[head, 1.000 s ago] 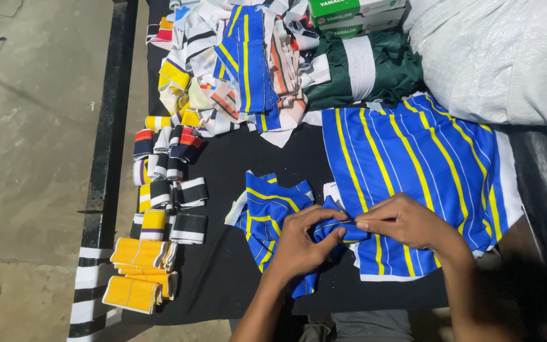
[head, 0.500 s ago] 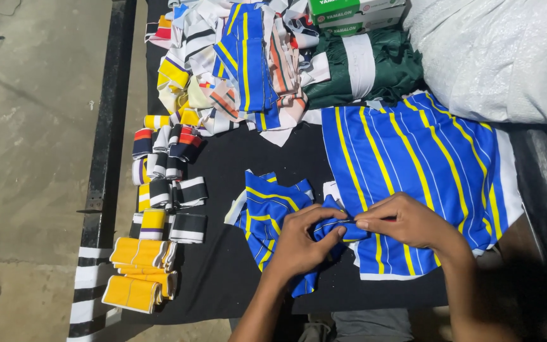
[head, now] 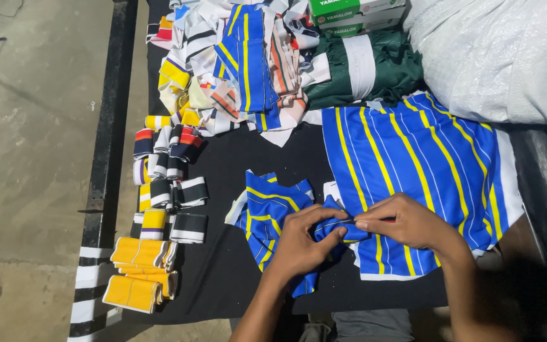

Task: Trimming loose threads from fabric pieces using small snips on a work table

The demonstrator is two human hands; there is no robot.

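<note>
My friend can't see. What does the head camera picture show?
Two bare hands, left hand and right hand, pinch a small blue cloth piece with yellow stripes over a black table. A bigger striped blue cloth lies beside it, with folded cuffs to the left.

Two flat rectangular cartons (head: 356, 14) sit stacked at the far edge of the table, right of centre, partly cut off by the top of the frame. Both are green and white with white lettering on the green side faces. They lie just beyond the dark green folded fabric (head: 362, 69). A large white woven sack (head: 501, 57) lies at far right, just beside the cartons. No signs or screens.
</note>
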